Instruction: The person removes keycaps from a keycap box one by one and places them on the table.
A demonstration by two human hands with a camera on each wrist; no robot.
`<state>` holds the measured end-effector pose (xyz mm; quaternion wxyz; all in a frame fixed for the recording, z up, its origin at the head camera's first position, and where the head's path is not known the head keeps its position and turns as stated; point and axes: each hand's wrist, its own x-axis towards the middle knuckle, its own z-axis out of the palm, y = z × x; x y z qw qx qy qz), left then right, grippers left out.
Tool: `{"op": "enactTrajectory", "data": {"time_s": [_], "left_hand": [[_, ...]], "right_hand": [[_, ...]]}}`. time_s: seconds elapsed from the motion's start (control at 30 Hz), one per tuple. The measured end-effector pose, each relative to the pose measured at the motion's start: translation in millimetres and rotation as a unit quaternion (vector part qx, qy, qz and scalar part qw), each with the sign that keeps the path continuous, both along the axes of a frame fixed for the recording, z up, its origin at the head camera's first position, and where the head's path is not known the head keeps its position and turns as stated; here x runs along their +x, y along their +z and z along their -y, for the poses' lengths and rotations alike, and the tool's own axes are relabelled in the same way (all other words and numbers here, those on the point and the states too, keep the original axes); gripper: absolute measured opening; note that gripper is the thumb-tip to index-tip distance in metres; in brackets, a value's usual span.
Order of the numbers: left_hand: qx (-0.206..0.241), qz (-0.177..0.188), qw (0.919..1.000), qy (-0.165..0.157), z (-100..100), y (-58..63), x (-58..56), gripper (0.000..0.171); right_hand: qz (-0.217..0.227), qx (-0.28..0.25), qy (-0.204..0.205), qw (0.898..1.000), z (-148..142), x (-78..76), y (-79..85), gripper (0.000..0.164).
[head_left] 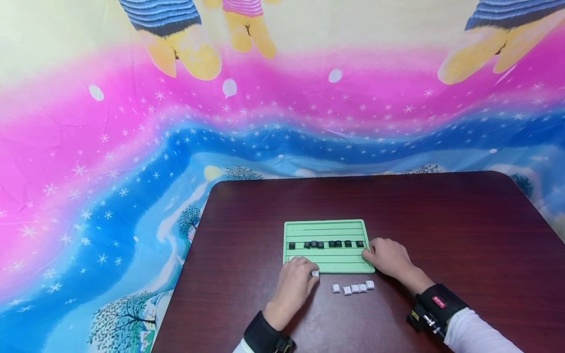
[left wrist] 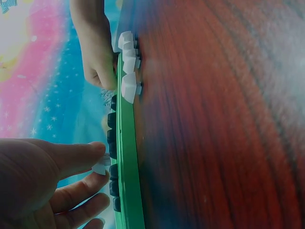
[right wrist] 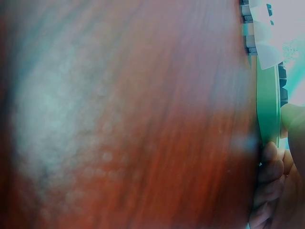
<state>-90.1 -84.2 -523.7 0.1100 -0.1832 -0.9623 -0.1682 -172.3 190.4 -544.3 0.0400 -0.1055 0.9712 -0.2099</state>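
Head view: on a dark reddish-brown wood-grain table [head_left: 441,211] with rounded corners, a light green rectangular ridged board [head_left: 340,265], lying flat. Across its middle, a row of eight small black square keycaps [head_left: 338,243], unevenly spaced: one alone at the left end, three close together, two side by side, two more set apart towards the right. Over the lower left part of the board, the left hand [head_left: 295,284]; by its knuckles, a small white shape [head_left: 292,258], partly hidden. Left wrist view: pinched between thumb and index finger, a single white keycap [left wrist: 99,167], just beside the black row; cannot tell whether touching the board. At the board's right edge, the right hand [head_left: 390,257], gripping it, thumb over the top and fingers curled against the side. Loose on the table, near the board's front edge: five white keycaps [head_left: 355,289], one slightly apart at the left, four close in line. Around both wrists, black straps [head_left: 441,300]; beyond, white sleeves [head_left: 483,331]. Behind the table, a pink-and-blue printed cloth [head_left: 282,103] with snowflakes.
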Motion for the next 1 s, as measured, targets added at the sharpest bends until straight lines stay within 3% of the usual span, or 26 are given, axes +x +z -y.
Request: {"op": "enactTrajectory", "data": {"time_s": [1.0], "left_hand": [[-0.035, -0.005, 0.9985, -0.042, -23.0, -8.0, 11.5, 0.011]], "right_hand": [[0.001, 0.0, 0.001, 1.0, -0.4, 0.4, -1.4, 0.04]]}}
